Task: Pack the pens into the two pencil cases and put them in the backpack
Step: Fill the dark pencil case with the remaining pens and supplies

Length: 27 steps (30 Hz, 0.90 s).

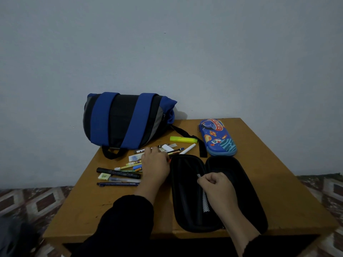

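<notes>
Currently filling stage: left hand [155,164] rests on loose pens [118,173] on surface [278,182], grip unclear; right hand [215,184] pinches checkered pen [205,203] inside open black pencil case [219,193]. Next, likely: release, fetch more.

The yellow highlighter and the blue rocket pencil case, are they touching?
Apart. The head view shows bare table between the highlighter and the rocket pencil case.

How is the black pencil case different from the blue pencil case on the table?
The black pencil case lies open, both halves flat, near the front edge; the blue pencil case is closed and lies farther back on the right. The black one is plain and looks larger; the blue one has a colourful space print. The right hand is over the black one; nothing touches the blue one. Both are rounded and lie on the wooden table.
</notes>
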{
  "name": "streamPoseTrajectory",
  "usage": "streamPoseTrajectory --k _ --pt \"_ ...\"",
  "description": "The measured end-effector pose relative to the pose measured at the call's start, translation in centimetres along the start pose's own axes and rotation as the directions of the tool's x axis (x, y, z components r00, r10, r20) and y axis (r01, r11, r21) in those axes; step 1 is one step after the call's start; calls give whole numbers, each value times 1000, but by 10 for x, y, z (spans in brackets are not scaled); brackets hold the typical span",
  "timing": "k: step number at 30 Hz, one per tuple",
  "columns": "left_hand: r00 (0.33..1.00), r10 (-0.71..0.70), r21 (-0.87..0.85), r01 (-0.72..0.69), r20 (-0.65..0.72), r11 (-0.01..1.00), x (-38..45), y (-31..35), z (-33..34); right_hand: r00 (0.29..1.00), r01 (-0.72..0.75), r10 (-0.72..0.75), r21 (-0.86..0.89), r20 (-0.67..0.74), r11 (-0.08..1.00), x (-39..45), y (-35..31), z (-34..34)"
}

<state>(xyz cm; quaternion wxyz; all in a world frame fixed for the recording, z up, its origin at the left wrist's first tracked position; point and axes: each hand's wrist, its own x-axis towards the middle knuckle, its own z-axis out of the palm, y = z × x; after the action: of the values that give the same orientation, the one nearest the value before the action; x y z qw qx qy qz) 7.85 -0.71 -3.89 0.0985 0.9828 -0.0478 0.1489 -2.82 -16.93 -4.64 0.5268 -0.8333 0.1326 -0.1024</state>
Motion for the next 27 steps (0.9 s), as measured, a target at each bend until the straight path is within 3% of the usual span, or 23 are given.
streamPoseTrajectory --k 3,6,8,10,14,16,20,24,27 --pt "1000 -11 -59 11 -8 998 0 -4 -1 1000 -2 2 4 -3 1000 0 0 0" --pt "994 -106 -312 87 -42 946 1 -7 -6 1000 -5 5 3 -1 1000 0 1 0" --pt "981 -195 -628 136 -25 766 1 -9 -12 1000 -3 3 -1 -3 1000 0 1 0" --pt "962 -271 -857 139 -1 496 -1 -10 -22 1000 0 0 2 -4 1000 1 1 1" --pt "919 -395 -981 89 14 171 -4 -15 -45 1000 2 -2 8 -1 1000 1 1 1" --pt "916 -400 -995 53 14 86 -4 -19 -52 1000 4 -4 8 0 1000 1 2 1" --pt "952 -303 -976 96 32 198 -4 -17 -58 1000 18 -18 -2 -10 1000 2 4 1" --pt "972 -107 -830 234 209 506 -11 4 -52 1000 22 -22 4 -11 1000 3 5 2" --pt "945 -26 -734 271 327 623 -21 24 -45 1000 23 -23 0 -15 1000 2 5 3"
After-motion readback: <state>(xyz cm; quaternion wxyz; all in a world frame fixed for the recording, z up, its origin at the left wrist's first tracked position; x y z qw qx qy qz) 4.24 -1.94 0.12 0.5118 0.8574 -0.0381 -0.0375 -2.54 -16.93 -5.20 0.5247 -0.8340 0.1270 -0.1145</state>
